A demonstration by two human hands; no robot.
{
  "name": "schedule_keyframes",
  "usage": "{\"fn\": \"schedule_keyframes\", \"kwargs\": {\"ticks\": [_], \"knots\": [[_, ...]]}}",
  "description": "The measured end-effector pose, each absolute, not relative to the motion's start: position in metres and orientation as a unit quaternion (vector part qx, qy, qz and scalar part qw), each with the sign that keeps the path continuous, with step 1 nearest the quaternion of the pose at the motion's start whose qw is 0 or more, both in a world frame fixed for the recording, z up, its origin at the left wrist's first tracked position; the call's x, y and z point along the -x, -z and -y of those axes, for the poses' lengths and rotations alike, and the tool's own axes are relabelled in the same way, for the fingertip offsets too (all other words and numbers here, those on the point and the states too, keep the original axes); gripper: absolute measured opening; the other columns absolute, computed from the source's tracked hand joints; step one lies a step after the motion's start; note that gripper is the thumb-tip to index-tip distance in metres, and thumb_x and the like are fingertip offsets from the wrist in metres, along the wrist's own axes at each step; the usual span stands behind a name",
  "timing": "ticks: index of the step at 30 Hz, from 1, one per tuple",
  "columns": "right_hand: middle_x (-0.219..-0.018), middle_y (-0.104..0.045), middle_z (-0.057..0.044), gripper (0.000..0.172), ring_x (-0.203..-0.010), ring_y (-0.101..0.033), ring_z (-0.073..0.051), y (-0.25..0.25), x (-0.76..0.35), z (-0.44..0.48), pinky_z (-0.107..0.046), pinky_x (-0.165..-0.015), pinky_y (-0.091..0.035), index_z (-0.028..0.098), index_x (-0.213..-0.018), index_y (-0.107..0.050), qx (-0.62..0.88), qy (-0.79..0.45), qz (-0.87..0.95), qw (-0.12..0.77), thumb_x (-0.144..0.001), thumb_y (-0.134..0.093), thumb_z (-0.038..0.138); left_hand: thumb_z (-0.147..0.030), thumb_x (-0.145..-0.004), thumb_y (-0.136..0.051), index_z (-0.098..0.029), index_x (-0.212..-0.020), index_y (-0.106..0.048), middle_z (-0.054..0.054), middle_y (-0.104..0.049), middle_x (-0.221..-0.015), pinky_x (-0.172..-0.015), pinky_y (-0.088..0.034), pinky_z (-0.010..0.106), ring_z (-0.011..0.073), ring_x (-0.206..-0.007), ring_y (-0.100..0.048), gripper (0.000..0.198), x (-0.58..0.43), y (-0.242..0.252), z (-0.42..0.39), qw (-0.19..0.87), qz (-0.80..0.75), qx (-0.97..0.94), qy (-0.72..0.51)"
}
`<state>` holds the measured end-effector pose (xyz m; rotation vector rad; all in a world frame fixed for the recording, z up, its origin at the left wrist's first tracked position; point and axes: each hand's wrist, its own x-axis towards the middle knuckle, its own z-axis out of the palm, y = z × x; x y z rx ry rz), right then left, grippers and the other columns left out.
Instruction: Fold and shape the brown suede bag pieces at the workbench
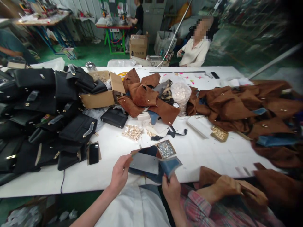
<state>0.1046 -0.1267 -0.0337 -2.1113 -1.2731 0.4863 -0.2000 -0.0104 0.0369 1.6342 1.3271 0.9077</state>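
- Blue panel [145,163]: grey-blue flat piece with a darker blue flap folded at its right. It's held up just over the near edge of the white table [203,154], in front of my chest.
- My left hand [119,175]: closed on the panel's left edge, thumb on top, fingers underneath. Pinch grip, firm hold.
- My right hand [171,188]: closed on the bottom of the blue flap, fingers curled round it from below. Both hands hold the same piece.
- Stud box [166,148]: small open box of shiny silver bits on the table, just behind the panel, touching or nearly so.
- Phone [93,153]: dark, lying on a brown card, left of my left hand.
- Bag of gold bits [132,131]: clear packet, further back on the table.
- Small tray [219,133]: holds gold bits, off to the right, by a white strip.
- Black bags [35,119]: big pile covering the left side of the table.
- Cardboard box [100,98]: open, behind the black bags, partly filled.
- Brown pieces [146,96]: heap with gold studs in the table's middle. A bigger brown heap [248,107] sits on the right.
- Clear sack [181,93]: full of pale small parts, between the two brown heaps.
- More brown leather [227,186] lies low at right, near my right hand, over plaid cloth [208,211].
- A person in a cream shirt [195,52] sits at the table's far side; face blurred.
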Motion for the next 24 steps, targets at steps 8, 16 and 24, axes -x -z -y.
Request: {"fn": "schedule_keyframes", "kwargs": {"ticks": [8, 16, 24], "knots": [[-0.123, -0.083, -0.019, 0.048, -0.124, -0.075, -0.035, 0.03, -0.084, 0.114, -0.044, -0.112, -0.054, 0.018, -0.118, -0.078, 0.806, -0.295, 0.352, 0.374, -0.105, -0.055, 0.058, -0.054, -0.117, -0.052, -0.018, -0.141, -0.077, 0.014, -0.082, -0.129, -0.108, -0.059, 0.045, 0.033, -0.119, -0.074, 0.049, 0.232, -0.039, 0.004, 0.412, -0.619, -0.573, -0.345], [-0.127, -0.083, -0.021, 0.054, -0.132, -0.073, -0.038, 0.048, -0.073, 0.117, -0.05, -0.118, -0.053, 0.018, -0.118, -0.081, 0.787, -0.319, 0.391, 0.356, -0.109, -0.053, 0.063, -0.053, -0.118, -0.051, -0.021, -0.143, -0.076, 0.011, -0.08, -0.14, -0.117, -0.056, 0.045, 0.0311, -0.126, -0.074, 0.047, 0.239, -0.017, 0.014, 0.416, -0.619, -0.566, -0.352], [-0.126, -0.082, -0.02, 0.051, -0.127, -0.075, -0.035, 0.047, -0.075, 0.113, -0.047, -0.111, -0.056, 0.017, -0.123, -0.08, 0.775, -0.282, 0.466, 0.321, -0.114, -0.048, 0.056, -0.061, -0.116, -0.05, -0.018, -0.141, -0.075, 0.016, -0.079, -0.14, -0.123, -0.053, 0.05, 0.0343, -0.132, -0.072, 0.056, 0.238, 0.005, 0.009, 0.435, -0.653, -0.509, -0.355]]}}
